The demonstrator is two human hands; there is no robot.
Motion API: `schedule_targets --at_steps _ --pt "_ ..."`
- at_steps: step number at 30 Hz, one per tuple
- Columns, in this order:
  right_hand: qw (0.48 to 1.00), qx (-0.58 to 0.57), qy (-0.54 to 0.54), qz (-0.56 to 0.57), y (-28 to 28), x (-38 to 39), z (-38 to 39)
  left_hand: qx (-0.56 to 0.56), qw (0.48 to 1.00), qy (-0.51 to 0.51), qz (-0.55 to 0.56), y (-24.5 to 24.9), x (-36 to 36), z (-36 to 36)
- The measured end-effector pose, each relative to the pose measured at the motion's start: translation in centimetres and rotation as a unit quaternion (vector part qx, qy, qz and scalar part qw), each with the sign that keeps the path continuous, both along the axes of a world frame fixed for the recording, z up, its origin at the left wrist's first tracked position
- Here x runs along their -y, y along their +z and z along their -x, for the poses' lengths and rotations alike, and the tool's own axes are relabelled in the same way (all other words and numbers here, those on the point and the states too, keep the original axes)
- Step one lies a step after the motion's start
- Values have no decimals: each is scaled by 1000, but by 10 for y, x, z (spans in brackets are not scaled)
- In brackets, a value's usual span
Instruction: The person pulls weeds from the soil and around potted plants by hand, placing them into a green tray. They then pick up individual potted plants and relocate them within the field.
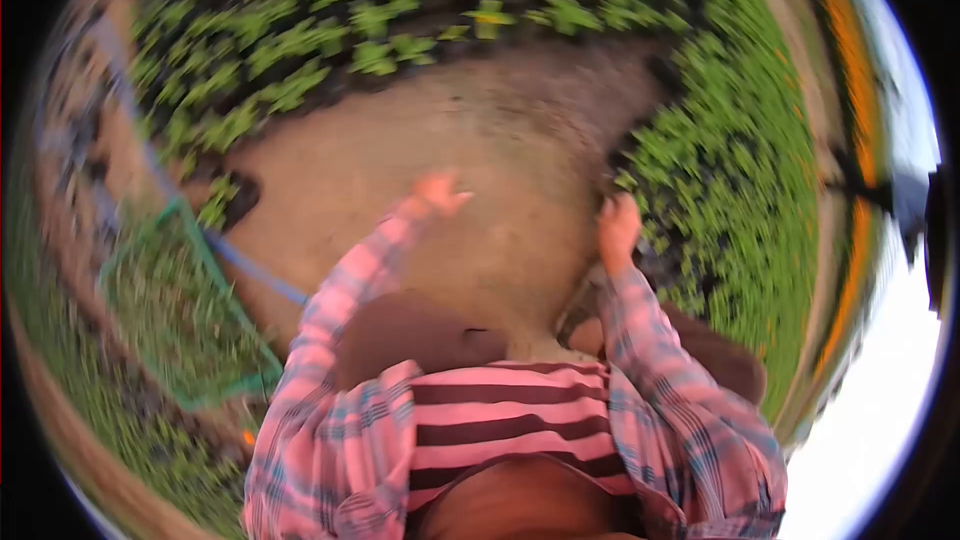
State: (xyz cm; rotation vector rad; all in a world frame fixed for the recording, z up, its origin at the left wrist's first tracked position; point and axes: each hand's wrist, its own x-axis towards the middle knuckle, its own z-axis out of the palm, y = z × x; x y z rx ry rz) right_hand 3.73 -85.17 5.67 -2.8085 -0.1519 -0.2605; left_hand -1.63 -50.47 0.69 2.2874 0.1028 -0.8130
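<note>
My left hand (pixel 438 192) is over the bare soil (pixel 400 150), blurred, with its fingers apart and nothing visible in them. My right hand (pixel 620 223) is at the edge of the leafy seedlings (pixel 725 165) on the right, beside their dark bags or pots. Its fingers are curled in; whether they hold anything is too blurred to tell. Both arms wear pink plaid sleeves. My bent knees (pixel 400 340) show below the hands, in dark trousers.
More rows of seedlings (pixel 375 50) in dark containers curve across the far side. On the left, a green-framed crate (pixel 200 230) holds grassy plants, with a blue hose or strap (pixel 255 270) running past it. Orange flowers (pixel 850 290) line a path at far right.
</note>
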Motion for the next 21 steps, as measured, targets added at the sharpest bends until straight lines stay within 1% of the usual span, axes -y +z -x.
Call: schedule_targets --at_steps 1,2,3,4,5,6,7,8,9,10,11,12,13,14,16,17,18,19,20,21 --pt "1000 -14 -4 -2 -2 -10 1 -2 999 37 -11 3 10 -1" --pt "993 -79 -79 -42 14 -42 5 54 995 78 -14 5 18 3" --pt "959 -210 -144 -126 45 -85 8 98 990 97 1 5 21 9" --pt "954 -230 -106 -158 48 -114 12 146 983 108 18 2 20 19" --pt "948 -247 -75 -189 47 -136 16 137 982 132 4 7 15 29" --pt "946 -253 -53 -195 37 -159 16 66 991 105 44 19 7 33" --pt "949 -223 66 -213 27 -182 15 -2 993 76 89 29 1 38" --pt "938 -188 180 -230 17 -206 15 -1 993 88 79 39 -4 44" --pt "925 -162 258 -226 28 -240 12 -53 997 37 48 48 -9 50" --pt "908 -138 329 -220 42 -273 10 -110 994 -17 20 58 -10 59" --pt "883 -125 388 -234 40 -300 10 -116 993 -17 11 78 -11 63" --pt "855 -109 442 -247 37 -328 10 -129 991 -41 10 103 -13 62" --pt "844 -106 479 -218 35 -352 12 -141 988 -66 11 116 -13 61" --pt "832 -102 512 -187 33 -375 15 -146 987 -74 2 105 -10 64" --pt "816 -114 545 -156 18 -413 23 -53 994 -81 41 64 -1 73" --pt "814 -120 549 -146 7 -428 31 -52 992 -101 47 55 5 72" --pt "818 -129 546 -127 -1 -437 37 -34 996 -80 37 46 -15 89" --pt "795 -198 554 -148 1 -440 42 -9 997 -69 40 34 -56 112" --pt "787 -262 550 -95 5 -438 45 18 996 -66 57 14 -97 119" --pt "802 -270 523 -97 25 -422 45 45 993 -67 85 -12 -140 134"
